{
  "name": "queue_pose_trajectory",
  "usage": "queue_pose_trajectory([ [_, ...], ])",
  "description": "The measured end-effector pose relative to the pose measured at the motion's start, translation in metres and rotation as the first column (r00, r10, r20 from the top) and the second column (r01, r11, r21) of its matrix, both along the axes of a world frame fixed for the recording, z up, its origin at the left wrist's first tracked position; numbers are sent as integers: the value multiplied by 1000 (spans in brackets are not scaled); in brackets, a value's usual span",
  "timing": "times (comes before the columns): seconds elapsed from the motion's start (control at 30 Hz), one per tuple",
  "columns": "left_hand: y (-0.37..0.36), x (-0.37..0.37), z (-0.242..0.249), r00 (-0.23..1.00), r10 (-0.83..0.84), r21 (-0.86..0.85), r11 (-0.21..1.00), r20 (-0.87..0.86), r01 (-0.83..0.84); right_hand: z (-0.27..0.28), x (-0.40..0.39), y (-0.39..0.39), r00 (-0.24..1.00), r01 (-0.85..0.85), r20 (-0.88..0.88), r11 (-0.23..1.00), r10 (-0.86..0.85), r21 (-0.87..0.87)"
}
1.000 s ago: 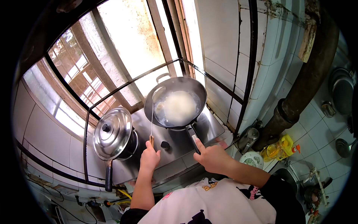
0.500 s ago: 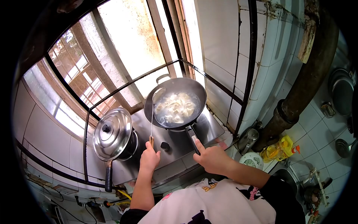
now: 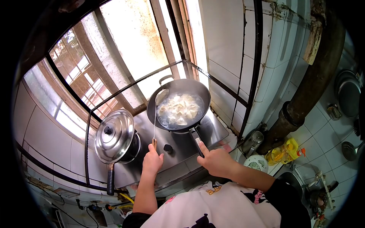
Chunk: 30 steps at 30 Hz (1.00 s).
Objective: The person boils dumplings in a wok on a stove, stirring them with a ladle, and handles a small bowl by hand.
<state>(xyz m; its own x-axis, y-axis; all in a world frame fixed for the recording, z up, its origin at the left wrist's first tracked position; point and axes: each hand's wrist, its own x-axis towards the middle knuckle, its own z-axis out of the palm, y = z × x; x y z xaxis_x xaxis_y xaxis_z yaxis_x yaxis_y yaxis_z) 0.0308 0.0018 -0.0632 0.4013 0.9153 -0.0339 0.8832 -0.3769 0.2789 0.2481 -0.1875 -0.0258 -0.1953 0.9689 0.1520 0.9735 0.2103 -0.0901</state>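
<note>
My left hand (image 3: 153,161) is closed round the wooden handle of a long metal ladle (image 3: 154,121). The ladle's rounded head rests inside the left rim of a dark wok (image 3: 202,95). Pale dumplings (image 3: 180,108) lie in a heap in cloudy, bubbling water there. My right hand (image 3: 216,161) grips the wok's black handle, with the index finger stretched along its top. The wok stands over the right burner of a steel gas stove (image 3: 182,146).
On the left burner stands a pan with a shiny metal lid (image 3: 116,131); its black handle (image 3: 110,180) points toward me. A black metal rail (image 3: 129,86) runs behind the stove. To the right are a plate (image 3: 256,163), a yellow oil bottle (image 3: 285,151) and a thick pipe (image 3: 294,110).
Steam over the wok looks thinner, and the dumplings show more clearly. Both hands and the ladle have stayed in place.
</note>
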Motion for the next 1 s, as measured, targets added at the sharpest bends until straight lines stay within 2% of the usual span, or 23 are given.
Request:
queue_pose_trajectory([
  [0.57, -1, 1, 2, 999, 20, -16, 1000, 42, -19, -2, 0, 0, 1000, 4, -18, 1000, -4, 15],
  [1.0, -1, -1, 1, 1000, 12, -21, 1000, -4, -12, -1, -1, -1, 1000, 6, -10, 1000, -6, 21],
])
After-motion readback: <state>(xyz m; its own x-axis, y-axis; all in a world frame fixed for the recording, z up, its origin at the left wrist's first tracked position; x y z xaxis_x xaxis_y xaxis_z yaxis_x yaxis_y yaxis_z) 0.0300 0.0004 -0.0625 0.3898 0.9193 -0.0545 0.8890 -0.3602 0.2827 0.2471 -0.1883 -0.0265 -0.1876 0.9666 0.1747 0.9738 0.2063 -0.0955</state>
